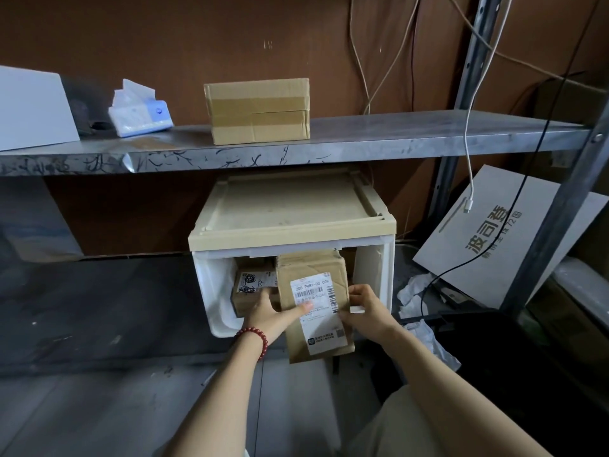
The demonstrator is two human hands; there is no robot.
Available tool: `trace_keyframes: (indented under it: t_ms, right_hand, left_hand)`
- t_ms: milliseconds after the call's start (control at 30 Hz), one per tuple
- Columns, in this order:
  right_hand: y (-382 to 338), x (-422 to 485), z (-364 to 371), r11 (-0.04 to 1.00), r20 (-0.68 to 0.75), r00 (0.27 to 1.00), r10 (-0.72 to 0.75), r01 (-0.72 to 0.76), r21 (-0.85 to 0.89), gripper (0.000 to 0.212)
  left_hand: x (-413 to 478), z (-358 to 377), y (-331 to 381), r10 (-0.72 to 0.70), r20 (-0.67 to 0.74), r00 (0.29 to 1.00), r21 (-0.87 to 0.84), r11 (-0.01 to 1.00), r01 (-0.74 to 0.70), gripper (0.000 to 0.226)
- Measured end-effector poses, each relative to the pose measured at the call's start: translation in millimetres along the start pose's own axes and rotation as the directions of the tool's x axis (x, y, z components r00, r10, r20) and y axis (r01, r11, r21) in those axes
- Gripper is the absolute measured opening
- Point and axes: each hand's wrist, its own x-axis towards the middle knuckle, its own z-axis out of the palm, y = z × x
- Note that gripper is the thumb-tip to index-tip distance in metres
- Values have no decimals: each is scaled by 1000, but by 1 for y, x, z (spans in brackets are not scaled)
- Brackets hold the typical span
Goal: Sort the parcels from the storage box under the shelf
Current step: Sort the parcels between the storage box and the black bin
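A white storage box [387, 258] with a beige lid sits under the metal shelf [362, 140], its front open. A brown cardboard parcel [313, 265] with a white shipping label sticks halfway out of the opening. My left hand [273, 315] grips its left edge, thumb across the label. My right hand [365, 308] grips its right edge. A second labelled parcel [252, 285] lies inside the box, behind my left hand.
A taped cardboard box [258, 110], a tissue pack [140, 113] and a white board [33, 107] stand on the shelf top. A large printed carton [487, 235] leans at the right behind a shelf post. Cables hang down. Crumpled paper [415, 291] lies beside the storage box.
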Motion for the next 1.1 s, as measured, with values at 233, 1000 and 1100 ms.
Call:
trace_keyframes:
  t_ms: [233,1000,1100]
  right_hand:
    - [4,4,1,972,-78,986,145,-127,198,31]
    - [-11,-6,5,873,99,881,463,-473,120,25]
    - [-15,-7,6,857,131,881,455,-474,203,29]
  left_hand:
    - [-9,2,12,248,-146,958,-17,967,-254,48]
    - [8,-6,-12,-132,126,983,111,987,118,71]
    - [7,-9,-11,-165,115,980,41,986,162,66]
